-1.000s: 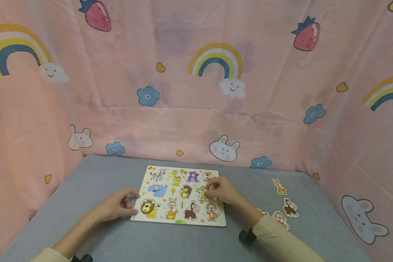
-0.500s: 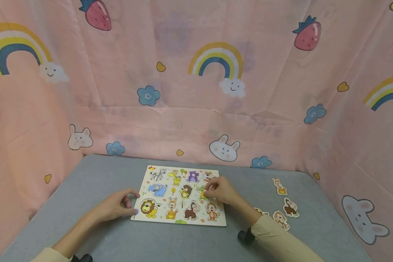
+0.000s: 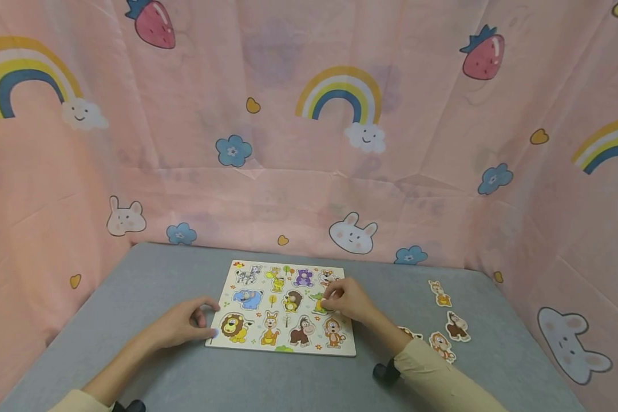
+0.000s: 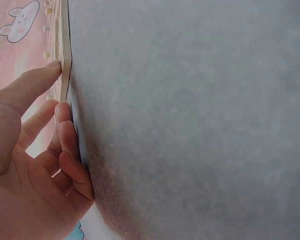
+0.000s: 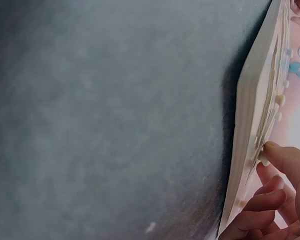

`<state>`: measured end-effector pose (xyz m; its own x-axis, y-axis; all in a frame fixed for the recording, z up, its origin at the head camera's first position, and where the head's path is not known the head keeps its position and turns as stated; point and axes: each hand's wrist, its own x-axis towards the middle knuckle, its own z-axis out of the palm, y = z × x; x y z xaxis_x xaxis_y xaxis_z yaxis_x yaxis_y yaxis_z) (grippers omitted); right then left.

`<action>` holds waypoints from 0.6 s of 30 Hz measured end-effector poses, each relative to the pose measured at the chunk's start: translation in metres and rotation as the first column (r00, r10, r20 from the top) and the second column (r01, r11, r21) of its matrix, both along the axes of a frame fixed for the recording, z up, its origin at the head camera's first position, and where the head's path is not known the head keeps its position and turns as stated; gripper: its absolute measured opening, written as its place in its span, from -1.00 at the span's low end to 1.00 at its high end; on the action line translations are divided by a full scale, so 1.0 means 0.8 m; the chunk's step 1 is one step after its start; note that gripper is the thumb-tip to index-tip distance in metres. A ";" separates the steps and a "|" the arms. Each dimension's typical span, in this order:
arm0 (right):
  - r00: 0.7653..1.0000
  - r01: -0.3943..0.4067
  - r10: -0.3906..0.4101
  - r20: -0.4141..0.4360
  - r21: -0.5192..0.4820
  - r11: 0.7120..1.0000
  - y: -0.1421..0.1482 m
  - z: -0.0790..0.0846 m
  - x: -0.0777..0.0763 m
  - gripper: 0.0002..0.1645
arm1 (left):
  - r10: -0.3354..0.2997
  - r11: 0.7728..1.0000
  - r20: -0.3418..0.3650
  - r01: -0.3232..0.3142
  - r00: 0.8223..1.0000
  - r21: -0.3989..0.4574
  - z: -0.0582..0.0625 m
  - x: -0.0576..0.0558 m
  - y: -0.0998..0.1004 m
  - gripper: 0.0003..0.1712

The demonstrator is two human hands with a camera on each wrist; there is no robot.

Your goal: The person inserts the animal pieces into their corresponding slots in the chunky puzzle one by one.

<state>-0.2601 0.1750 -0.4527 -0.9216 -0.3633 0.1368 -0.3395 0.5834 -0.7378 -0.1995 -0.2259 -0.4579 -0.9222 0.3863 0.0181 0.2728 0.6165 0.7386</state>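
A wooden animal puzzle board (image 3: 288, 349) lies on the table. My right hand (image 3: 351, 298) is over its right side, thumb and forefinger pinching the small knob (image 5: 263, 158) of the green crocodile piece (image 3: 317, 303). That piece lies in or on its spot; the fingers partly cover it. At the board's left edge my left hand (image 3: 177, 325) touches the side, thumb and forefinger apart. The left wrist view shows its thumb (image 4: 37, 85) against the edge and the other fingers bent beside it. Zebra, giraffe, purple animal, elephant, hedgehog and lion pictures show on the board.
Right of the board lie loose pieces: a kangaroo (image 3: 440, 293), a gorilla (image 3: 458, 327) and a monkey (image 3: 442, 347). Another piece (image 3: 411, 332) is partly hidden by the right forearm. A pink printed curtain (image 3: 309, 189) stands behind the grey table (image 3: 185, 377).
The crocodile piece, slightly askew a second ago, now lies flatter over its spot. My right hand has barely shifted; my left hand stays at the board's edge.
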 end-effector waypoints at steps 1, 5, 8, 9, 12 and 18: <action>1.000 0.003 -0.003 -0.001 0.001 1.000 0.000 0.000 0.000 -0.88 | -0.001 1.000 -0.001 0.001 1.000 0.000 0.000 0.000 0.000 -0.47; 1.000 0.011 -0.011 -0.003 -0.001 1.000 0.000 -0.001 0.001 -0.88 | -0.004 1.000 -0.008 0.004 1.000 -0.001 0.001 0.001 0.000 -0.47; 1.000 0.017 -0.017 -0.002 -0.001 1.000 0.000 -0.001 0.000 -0.87 | -0.005 1.000 -0.010 0.005 1.000 0.004 0.001 0.002 0.001 -0.47; 1.000 0.019 -0.019 -0.001 -0.002 1.000 0.000 0.000 0.000 -0.87 | -0.002 1.000 -0.007 0.002 1.000 0.005 0.002 0.002 0.001 -0.47; 1.000 0.022 -0.022 0.005 0.000 1.000 -0.001 0.000 0.000 -0.87 | 0.006 1.000 0.002 -0.006 1.000 0.005 0.002 0.003 0.002 -0.47; 1.000 0.016 -0.016 0.010 0.018 1.000 -0.001 0.002 0.001 -0.86 | 0.010 1.000 0.010 -0.010 1.000 -0.001 0.003 0.002 0.002 -0.46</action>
